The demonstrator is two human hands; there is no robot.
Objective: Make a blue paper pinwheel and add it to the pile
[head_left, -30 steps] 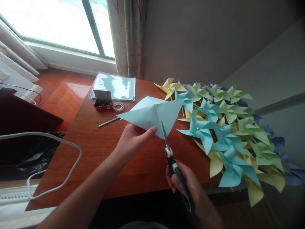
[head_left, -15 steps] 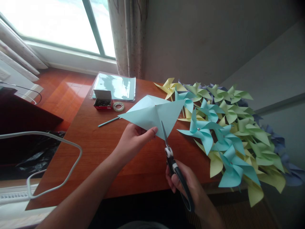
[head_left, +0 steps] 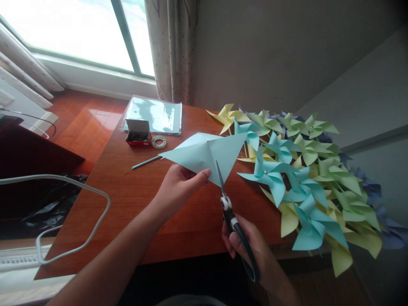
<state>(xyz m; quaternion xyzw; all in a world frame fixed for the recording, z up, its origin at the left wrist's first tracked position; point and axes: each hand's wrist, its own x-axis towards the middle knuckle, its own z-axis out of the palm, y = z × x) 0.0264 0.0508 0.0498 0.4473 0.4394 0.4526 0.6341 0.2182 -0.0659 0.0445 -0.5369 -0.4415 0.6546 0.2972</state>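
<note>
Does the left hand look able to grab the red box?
Probably not: the left hand holds the blue paper. Otherwise the way to the red box seems open, past a blue stick.

"What's at the upper left of the frame?"
"A bright window, with a pale curtain hanging at its right and another curtain at the left edge."
"And below?"
"Glossy reddish floor."
"Lower left?"
"A looping white cable, some shiny black plastic near it."
"Upper right?"
"A plain grey wall."
</note>
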